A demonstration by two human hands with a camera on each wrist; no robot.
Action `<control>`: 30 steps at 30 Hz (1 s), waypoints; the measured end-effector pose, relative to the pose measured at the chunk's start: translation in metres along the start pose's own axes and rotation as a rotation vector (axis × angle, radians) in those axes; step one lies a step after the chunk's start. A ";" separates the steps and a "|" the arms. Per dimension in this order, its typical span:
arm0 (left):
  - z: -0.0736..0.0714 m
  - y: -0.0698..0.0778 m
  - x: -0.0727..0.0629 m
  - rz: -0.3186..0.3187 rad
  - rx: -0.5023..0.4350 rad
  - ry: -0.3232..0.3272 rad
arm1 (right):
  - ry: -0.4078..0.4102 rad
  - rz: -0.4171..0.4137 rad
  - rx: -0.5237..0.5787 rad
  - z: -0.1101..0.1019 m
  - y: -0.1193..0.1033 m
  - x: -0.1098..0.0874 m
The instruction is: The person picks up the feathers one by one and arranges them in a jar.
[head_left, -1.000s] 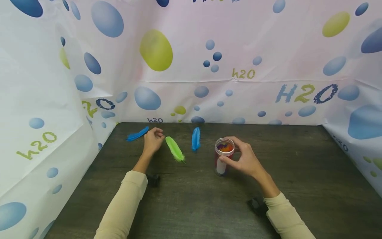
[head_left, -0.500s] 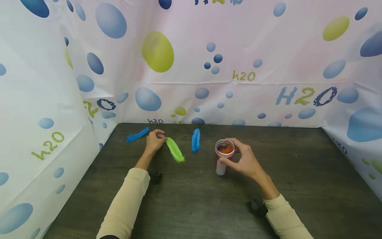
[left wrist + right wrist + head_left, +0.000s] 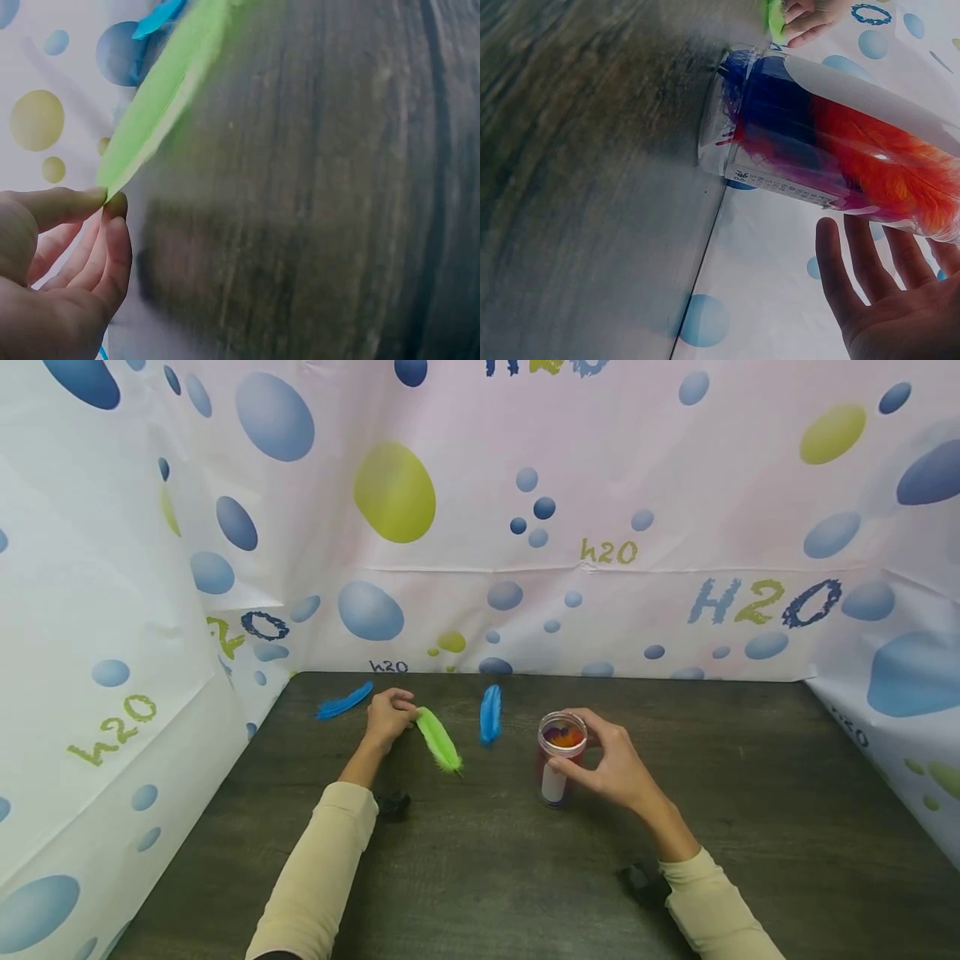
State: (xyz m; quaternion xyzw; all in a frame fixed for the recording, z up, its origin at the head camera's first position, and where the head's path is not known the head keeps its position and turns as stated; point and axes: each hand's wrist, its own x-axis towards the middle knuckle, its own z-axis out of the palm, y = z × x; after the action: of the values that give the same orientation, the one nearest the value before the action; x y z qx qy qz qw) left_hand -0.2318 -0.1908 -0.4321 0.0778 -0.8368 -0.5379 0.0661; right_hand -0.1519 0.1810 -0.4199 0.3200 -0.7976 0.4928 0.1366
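Between thumb and forefinger, my left hand (image 3: 388, 717) pinches the upper tip of a lime-green feather (image 3: 439, 742). The left wrist view shows this pinch plainly, with the feather (image 3: 166, 101) slanting away from the fingertips. My right hand (image 3: 615, 764) grips a clear, lidless jar (image 3: 553, 783) near its top, thumb on the near side. The jar stands upright on the table. Through its wall in the right wrist view, orange feathers (image 3: 877, 161) and dark blue ones (image 3: 780, 105) show inside. That view hides my right thumb.
One blue feather (image 3: 345, 702) lies left of my left hand, near the back edge. Another blue feather (image 3: 491, 716) lies between the green feather and the jar. A printed sheet (image 3: 465, 543) walls off the dark wooden table (image 3: 480, 877) behind and at the sides.
My left hand has moved slightly right to the green feather's tip and now pinches it; a second ago they were apart. The right hand keeps its hold on the jar.
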 end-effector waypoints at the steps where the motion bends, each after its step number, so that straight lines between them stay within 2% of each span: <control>1: 0.000 0.000 0.000 -0.012 -0.024 0.000 | 0.000 0.001 0.001 0.000 0.000 0.000; 7: 0.000 0.004 -0.004 -0.057 -0.167 0.005 | 0.002 -0.002 0.006 0.000 -0.002 0.001; 13: -0.001 0.016 -0.013 -0.044 -0.251 -0.001 | 0.003 -0.008 0.004 0.000 -0.001 0.001; 19: -0.002 0.038 -0.027 0.032 -0.266 -0.014 | 0.007 -0.019 0.001 0.000 0.000 0.001; 30: -0.002 0.091 -0.052 0.242 -0.366 -0.024 | 0.001 -0.005 -0.001 0.001 0.001 0.001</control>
State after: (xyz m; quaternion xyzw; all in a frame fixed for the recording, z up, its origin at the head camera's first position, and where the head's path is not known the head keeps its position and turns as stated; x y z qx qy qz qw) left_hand -0.1865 -0.1445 -0.3497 -0.0427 -0.7291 -0.6700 0.1333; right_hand -0.1527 0.1804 -0.4202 0.3217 -0.7969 0.4922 0.1386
